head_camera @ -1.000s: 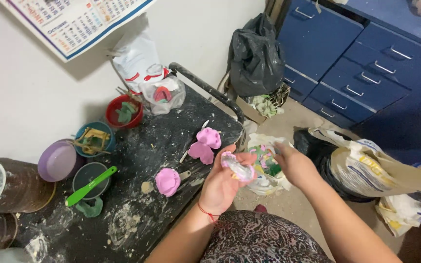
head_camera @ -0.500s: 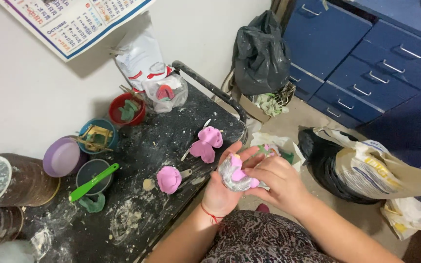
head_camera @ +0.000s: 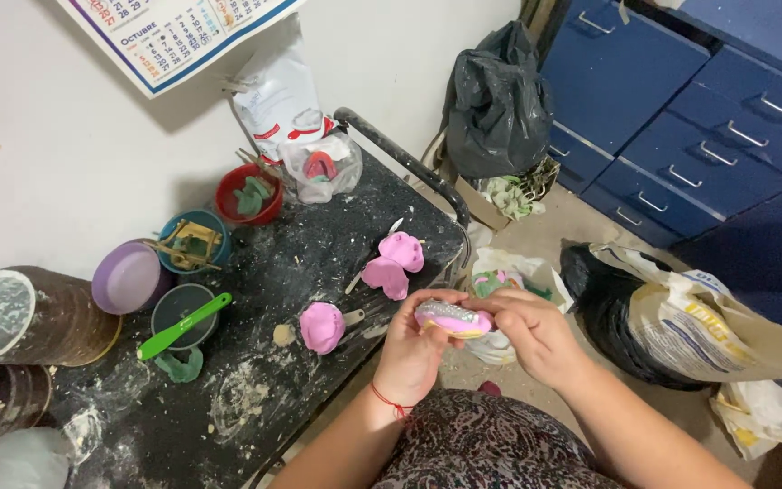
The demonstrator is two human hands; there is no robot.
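Since the earlier frames the right hand [head_camera: 536,333] has come in from the lower right and now meets the left hand [head_camera: 416,349] at the centre of the frame, both closed around a pink mould [head_camera: 452,319] that the left hand alone held a second ago. The fingers of both hands wrap its ends, thumbs on top. The mould carries a grey-white filling on its upper face and a yellowish edge below; its long axis runs left to right across the frame, slightly tilted down toward the right, just off the edge of the black table [head_camera: 255,398].

In the upper left hangs a white wall calendar [head_camera: 174,36] with a blue border, tilted. Below it, at the back of the table, stands a white pouch [head_camera: 278,100] with red markings, and against it a clear plastic bag [head_camera: 323,167] holding red and green pieces. At the right of the frame lies a cream paper sack [head_camera: 708,326] with blue and yellow print, resting on a black bag. Two more pink moulds [head_camera: 391,263] lie on the table near the hands
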